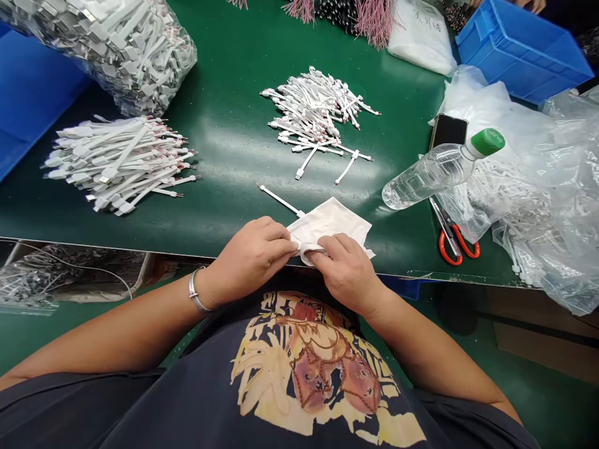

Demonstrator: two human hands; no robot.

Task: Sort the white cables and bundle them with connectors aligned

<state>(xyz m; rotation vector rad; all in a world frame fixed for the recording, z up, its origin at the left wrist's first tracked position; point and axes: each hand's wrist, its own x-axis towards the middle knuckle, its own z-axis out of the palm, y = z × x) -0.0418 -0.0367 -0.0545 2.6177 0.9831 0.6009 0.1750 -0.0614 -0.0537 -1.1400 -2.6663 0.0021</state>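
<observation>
My left hand and my right hand meet at the near edge of the green table. Both are closed, pinching a short white cable bent into a loop between their fingertips. A white cloth lies under the fingers. One single white cable rests just beyond my left hand. Farther out lies a loose pile of short white cables. A neater stack of white cables sits to the left.
A clear bag of cables stands far left. At the right lie a plastic bottle with green cap, red-handled scissors, a phone and crumpled plastic bags. A blue bin sits far right.
</observation>
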